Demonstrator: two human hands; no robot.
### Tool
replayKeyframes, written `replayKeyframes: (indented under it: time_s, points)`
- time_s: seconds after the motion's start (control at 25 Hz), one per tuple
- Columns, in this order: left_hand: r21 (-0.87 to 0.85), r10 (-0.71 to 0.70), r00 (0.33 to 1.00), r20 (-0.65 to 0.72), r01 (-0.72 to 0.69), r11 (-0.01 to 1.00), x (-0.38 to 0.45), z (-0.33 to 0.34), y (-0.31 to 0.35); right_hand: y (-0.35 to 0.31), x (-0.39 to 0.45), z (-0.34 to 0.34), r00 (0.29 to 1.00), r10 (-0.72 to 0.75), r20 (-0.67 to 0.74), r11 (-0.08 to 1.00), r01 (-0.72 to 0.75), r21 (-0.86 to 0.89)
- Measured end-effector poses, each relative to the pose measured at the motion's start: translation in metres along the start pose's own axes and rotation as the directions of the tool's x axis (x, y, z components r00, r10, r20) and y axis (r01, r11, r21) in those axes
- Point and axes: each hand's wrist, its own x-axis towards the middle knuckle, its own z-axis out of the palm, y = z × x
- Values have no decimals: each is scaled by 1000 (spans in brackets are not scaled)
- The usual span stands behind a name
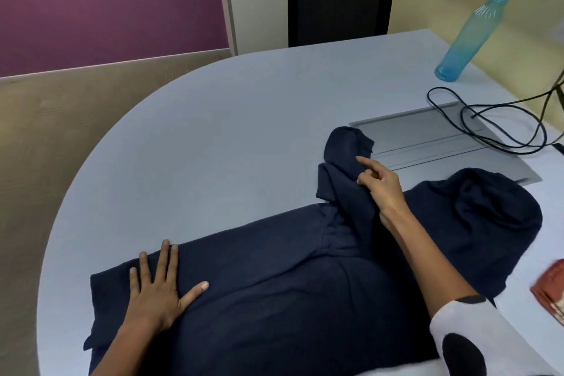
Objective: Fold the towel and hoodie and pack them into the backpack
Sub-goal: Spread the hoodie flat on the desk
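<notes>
On the pale grey table (213, 131), seen from the head camera, a navy hoodie (290, 299) lay spread flat, hood toward the right. The left hand (155, 293) pressed its hem, fingers spread. The right hand (381, 189) pinched a bunched sleeve (345, 168). The fabric looked soft, thick and floppy, probably best held at cuffs and seams. No backpack was visible.

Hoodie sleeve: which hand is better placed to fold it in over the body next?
Likely the right hand: it already pinches the sleeve lifted off the table. The left hand lies flat on the hoodie hem, far from the sleeve, pinning it.
</notes>
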Motion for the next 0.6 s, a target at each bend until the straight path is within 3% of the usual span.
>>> replayKeyframes:
  time_s: [0.12,0.2,0.24,0.32,0.4,0.52,0.6]
  points:
    - [97,-69,995,67,63,993,2,-24,15,0,-57,6,953,-143,267,983,168,-76]
    - [9,-19,992,-124,20,1000,-4,-34,33,18,-95,8,890,-178,420,940,280,-194]
    - [-152,-3,967,-256,-38,988,-10,-38,46,30,-111,9,864,-172,472,916,317,-247]
    - [-553,-27,934,-356,-187,812,-21,-46,80,54,-131,9,823,-143,549,880,360,-311]
    - [-804,19,980,-199,-174,568,-27,-53,116,69,-140,5,802,-111,587,853,380,-357]
    - [-959,83,995,49,24,283,-24,-50,154,79,-140,-2,802,-91,591,827,392,-403]
    - [-971,38,997,73,62,231,-15,-46,166,80,-139,-7,794,-59,605,823,381,-421]
